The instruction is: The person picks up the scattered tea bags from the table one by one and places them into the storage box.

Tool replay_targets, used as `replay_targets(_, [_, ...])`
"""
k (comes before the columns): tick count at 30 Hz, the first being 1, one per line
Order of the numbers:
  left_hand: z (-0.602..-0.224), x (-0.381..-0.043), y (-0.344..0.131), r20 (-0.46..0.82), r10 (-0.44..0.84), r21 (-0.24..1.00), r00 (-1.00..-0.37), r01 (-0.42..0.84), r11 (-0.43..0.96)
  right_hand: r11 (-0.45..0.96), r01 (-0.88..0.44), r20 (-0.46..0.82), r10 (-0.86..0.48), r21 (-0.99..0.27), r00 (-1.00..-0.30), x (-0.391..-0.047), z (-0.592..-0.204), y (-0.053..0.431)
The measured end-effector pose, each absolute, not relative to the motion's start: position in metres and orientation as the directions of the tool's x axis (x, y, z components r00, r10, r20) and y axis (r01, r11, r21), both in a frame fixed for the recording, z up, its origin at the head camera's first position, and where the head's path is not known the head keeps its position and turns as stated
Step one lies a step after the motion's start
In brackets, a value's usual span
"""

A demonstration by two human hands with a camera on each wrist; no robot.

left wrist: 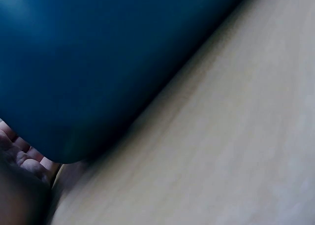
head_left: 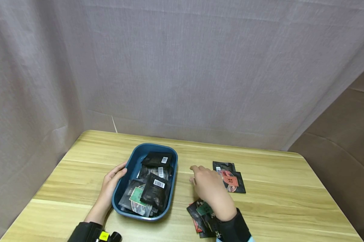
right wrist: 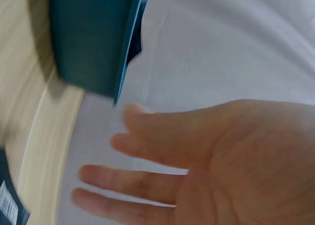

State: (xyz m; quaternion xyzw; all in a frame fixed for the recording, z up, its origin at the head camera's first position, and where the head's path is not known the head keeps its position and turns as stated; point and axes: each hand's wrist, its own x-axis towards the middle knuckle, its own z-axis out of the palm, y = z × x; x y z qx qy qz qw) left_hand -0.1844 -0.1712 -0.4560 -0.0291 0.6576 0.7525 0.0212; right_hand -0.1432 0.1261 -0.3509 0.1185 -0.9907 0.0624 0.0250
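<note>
A dark blue plastic bin point(head_left: 145, 218) stands on the table with several black and clear-looking sachets inside. Among them are a black sachet point(head_left: 154, 192) with a white barcode and one with a green label point(head_left: 137, 196). My left hand point(head_left: 110, 181) rests against the bin's left side, its fingers along the wall point(left wrist: 98, 62). To the right of the bin, my right hand point(head_left: 210, 186) hovers with loosely extended fingers point(right wrist: 133, 178), holding nothing. Below its wrist lies a group of sachets point(head_left: 203, 215) with green and red labels, partly hidden by the forearm.
Beyond the right hand, two overlapping black sachets point(head_left: 230, 181) lie on the wooden table point(head_left: 278, 201), one with a red label. A grey curtain point(head_left: 182, 74) hangs behind the table's far edge. Brown fabric point(head_left: 339, 141) hangs at the right.
</note>
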Motion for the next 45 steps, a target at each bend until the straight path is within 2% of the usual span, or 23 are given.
replay_targets(4, [-0.455,-0.184,-0.172,-0.076,0.002,0.988,-0.997,-0.076,-0.132,0.972,-0.111,-0.090,-0.132,-0.209,-0.987,-0.151,-0.350,0.147])
replay_targets(7, [-0.454,-0.184,-0.173,-0.078,0.011,0.989,-0.997,-0.078,-0.127,0.976,-0.040,-0.138,-0.071,-0.216,-0.988,-0.155,-0.350,0.161])
replay_targets(22, [-0.455,-0.182,-0.174,-0.077,0.015,0.990,-0.997,-0.079,-0.119,0.971,0.076,-0.160,0.041,-0.225,-0.986,-0.170,-0.370,0.192])
replay_targets(33, [-0.455,-0.182,-0.174,-0.072,0.007,0.990,-0.997,-0.072,-0.121,0.986,0.029,-0.153,0.003,-0.163,-0.988,-0.177,-0.385,0.192])
replay_targets(45, [-0.452,-0.183,-0.172,-0.085,0.014,0.989,-0.996,-0.086,-0.119,0.974,0.049,-0.118,0.023,-0.222,-0.993,-0.179,-0.386,0.188])
